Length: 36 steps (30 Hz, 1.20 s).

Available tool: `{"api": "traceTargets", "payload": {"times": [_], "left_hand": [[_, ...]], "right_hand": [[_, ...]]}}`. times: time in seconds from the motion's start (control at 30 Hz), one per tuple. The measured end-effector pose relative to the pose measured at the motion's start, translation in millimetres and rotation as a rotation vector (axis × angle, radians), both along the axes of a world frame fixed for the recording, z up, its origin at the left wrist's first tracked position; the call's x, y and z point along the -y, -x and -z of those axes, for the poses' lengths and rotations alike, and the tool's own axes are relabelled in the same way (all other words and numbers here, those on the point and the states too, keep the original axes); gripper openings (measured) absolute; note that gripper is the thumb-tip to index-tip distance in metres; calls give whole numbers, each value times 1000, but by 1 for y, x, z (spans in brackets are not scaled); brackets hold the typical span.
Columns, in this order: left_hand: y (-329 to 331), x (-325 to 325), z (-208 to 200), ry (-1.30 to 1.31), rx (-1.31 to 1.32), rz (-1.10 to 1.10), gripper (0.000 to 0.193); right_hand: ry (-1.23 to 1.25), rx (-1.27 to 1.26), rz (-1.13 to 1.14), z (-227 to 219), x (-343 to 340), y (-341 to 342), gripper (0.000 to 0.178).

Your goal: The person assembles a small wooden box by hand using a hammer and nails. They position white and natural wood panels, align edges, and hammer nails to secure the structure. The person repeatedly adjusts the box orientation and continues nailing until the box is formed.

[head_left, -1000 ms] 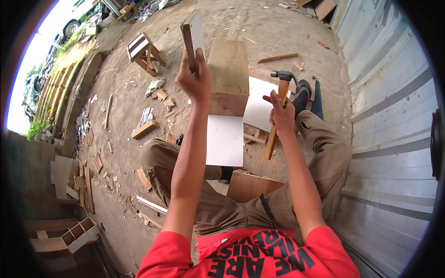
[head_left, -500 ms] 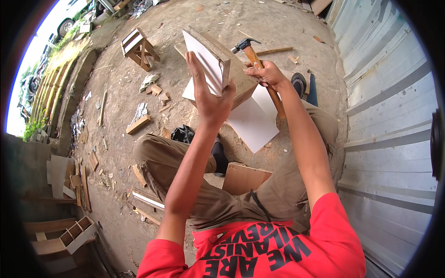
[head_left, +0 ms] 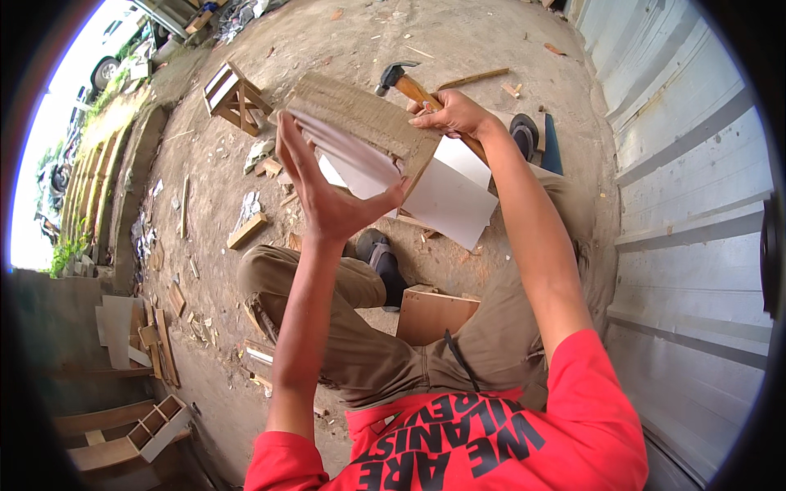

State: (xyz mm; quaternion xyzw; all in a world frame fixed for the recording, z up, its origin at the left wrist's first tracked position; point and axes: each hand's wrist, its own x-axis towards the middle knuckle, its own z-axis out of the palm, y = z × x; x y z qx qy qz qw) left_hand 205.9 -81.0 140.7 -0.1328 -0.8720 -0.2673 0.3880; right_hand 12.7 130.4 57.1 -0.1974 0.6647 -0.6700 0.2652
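A wooden box-like piece [head_left: 360, 102] with a white inner face is tilted up in front of me, its raw wood edge turned toward the top. My left hand [head_left: 332, 192] grips its near side, the fingers along the left edge and the thumb at the near corner. To the right, my right hand [head_left: 458, 116] is wrapped round the wooden handle of a claw hammer [head_left: 409, 86]. The hammer's dark head points up and left, just beyond the box piece. Below the piece lie white panels [head_left: 450, 200] on the ground, partly hidden by it.
A small wooden stool [head_left: 236, 98] stands at the far left. Wood offcuts [head_left: 247, 231] and scraps lie about the concrete floor. A wooden board [head_left: 438, 317] is between my legs. Corrugated metal sheeting [head_left: 679, 204] rises on the right; a divided wooden tray [head_left: 160, 425] lies lower left.
The box piece has swung leftward and tipped, showing more of its raw wood edge. My left hand went with it. My right hand and the hammer shifted slightly left and away from me.
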Motion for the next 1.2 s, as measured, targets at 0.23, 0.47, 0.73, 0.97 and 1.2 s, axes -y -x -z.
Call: {"api": "traceTargets", "payload": {"times": [0.23, 0.47, 0.73, 0.97, 1.2], "left_hand": [[-23, -18, 39, -346, 114, -152, 146], [-29, -17, 52, -531, 59, -54, 138], [62, 71, 25, -795, 725, 374, 39], [126, 25, 23, 108, 1166, 765, 23], [132, 11, 54, 182, 1095, 1031, 29]], "right_hand": [[-296, -139, -63, 1, 12, 5, 34], [-382, -375, -92, 20, 22, 18, 41], [-474, -425, 75, 19, 24, 11, 56], [-450, -318, 153, 19, 17, -2, 54], [-447, -320, 370, -7, -16, -24, 34]]}}
